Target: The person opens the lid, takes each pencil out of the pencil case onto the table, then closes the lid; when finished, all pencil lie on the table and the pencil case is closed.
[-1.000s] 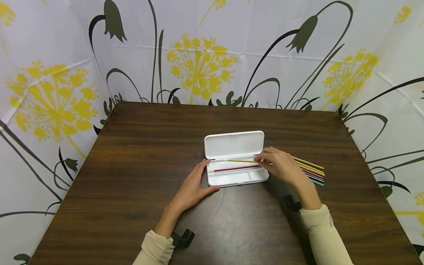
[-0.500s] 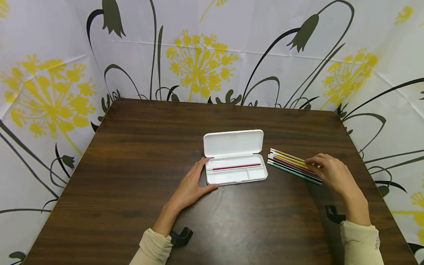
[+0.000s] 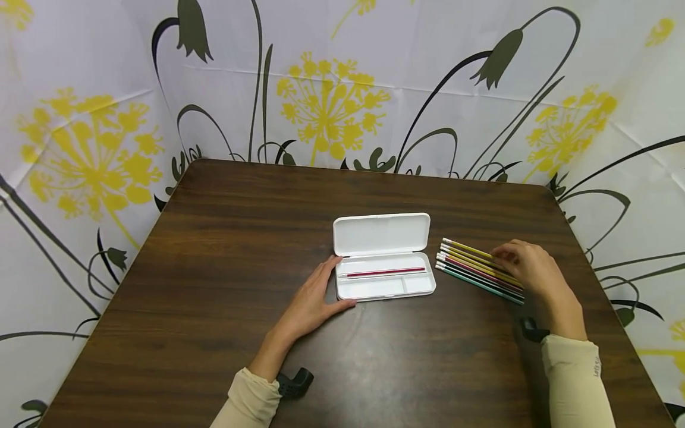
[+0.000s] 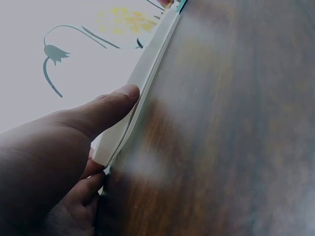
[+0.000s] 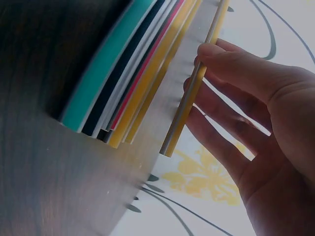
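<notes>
An open white pencil case [image 3: 381,235] lies on the table, a red pencil [image 3: 385,272] in its base. My left hand [image 3: 305,306] grips the case's left end, its thumb [image 4: 115,105] against the front side and fingers behind. Right of the case, my right hand [image 3: 537,270] pinches a yellow pencil [image 5: 181,120] between thumb and fingertips near the end away from the eraser. That pencil stands slightly apart from a row of several others, yellow, red, black, silver-grey and teal [image 5: 98,76], with eraser ends towards the case.
The dark wooden table [image 3: 241,238] has rounded far corners. Behind it hangs a white cloth [image 3: 428,35] with yellow flowers and dark stems. A black wrist mount [image 3: 295,383] juts from my left wrist, another [image 3: 532,330] from my right.
My right hand has moved from over the case to the pencils on the right and now pinches a yellow one. The yellow pencil seen across the case no longer shows there. Left hand stays.
</notes>
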`<state>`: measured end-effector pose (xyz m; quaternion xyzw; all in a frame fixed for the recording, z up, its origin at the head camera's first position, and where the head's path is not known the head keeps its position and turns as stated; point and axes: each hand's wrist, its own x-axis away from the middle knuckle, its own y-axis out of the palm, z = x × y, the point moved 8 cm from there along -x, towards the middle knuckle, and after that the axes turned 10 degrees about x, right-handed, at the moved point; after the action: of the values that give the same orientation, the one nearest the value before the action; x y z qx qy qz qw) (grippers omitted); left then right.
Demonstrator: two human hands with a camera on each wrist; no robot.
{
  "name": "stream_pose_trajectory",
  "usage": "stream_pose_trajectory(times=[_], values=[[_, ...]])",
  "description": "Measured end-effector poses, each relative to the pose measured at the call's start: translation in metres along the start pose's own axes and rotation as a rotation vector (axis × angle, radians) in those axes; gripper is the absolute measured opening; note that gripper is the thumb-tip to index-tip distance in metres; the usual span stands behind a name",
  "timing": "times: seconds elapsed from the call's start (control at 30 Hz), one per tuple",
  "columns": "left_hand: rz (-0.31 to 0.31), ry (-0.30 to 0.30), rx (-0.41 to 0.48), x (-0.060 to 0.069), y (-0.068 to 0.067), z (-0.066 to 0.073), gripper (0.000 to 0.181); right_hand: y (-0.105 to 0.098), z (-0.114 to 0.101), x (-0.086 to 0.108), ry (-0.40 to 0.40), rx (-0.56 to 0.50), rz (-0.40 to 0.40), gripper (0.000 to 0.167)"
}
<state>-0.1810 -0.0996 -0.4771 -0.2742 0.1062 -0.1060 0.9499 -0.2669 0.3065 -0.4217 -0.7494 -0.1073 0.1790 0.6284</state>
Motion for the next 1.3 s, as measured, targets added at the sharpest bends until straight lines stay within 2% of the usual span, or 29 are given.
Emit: stream_pose_trajectory(times=[0.37, 0.77, 1.1, 1.3], values=[[-0.007, -0.003, -0.001, 0.000, 0.001, -0.001, 0.092, 0.009, 0.008, -0.001, 0.047, -0.021, -0.057, 0.015], [-0.001, 0.006, -0.010, 0.000, 0.001, -0.002, 0.093, 0.018, 0.012, -0.005, 0.044, -0.048, -0.087, 0.017], [-0.002, 0.015, -0.007, -0.001, 0.001, -0.001, 0.092, 0.018, 0.012, -0.003, 0.031, -0.049, -0.048, 0.016], [-0.004, 0.010, -0.002, -0.001, 0.002, -0.002, 0.092, 0.006, -0.018, -0.009, -0.069, -0.003, 0.085, 0.017]])
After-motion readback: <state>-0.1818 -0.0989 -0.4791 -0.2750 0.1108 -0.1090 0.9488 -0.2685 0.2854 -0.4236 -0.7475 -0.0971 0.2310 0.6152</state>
